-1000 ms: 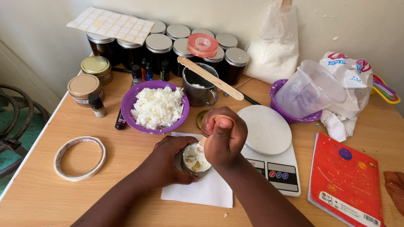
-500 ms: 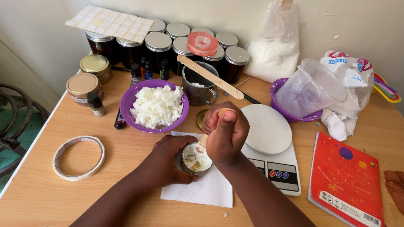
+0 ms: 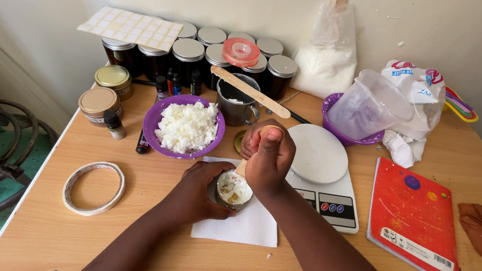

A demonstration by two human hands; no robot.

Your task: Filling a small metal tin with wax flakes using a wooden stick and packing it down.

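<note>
Bright, even daylight across the table (image 3: 430,141); soft shadows fall just below the purple bowl (image 3: 184,126) and the hands. Sharp focus, faint sheen on the jar lids behind it, slight edge bending.

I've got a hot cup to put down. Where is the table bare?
Bare wood lies around the tape ring, along the front edge left of the paper towel, and between the scale and the red notebook. The back, by the jars and purple bowl, is crowded.
</note>
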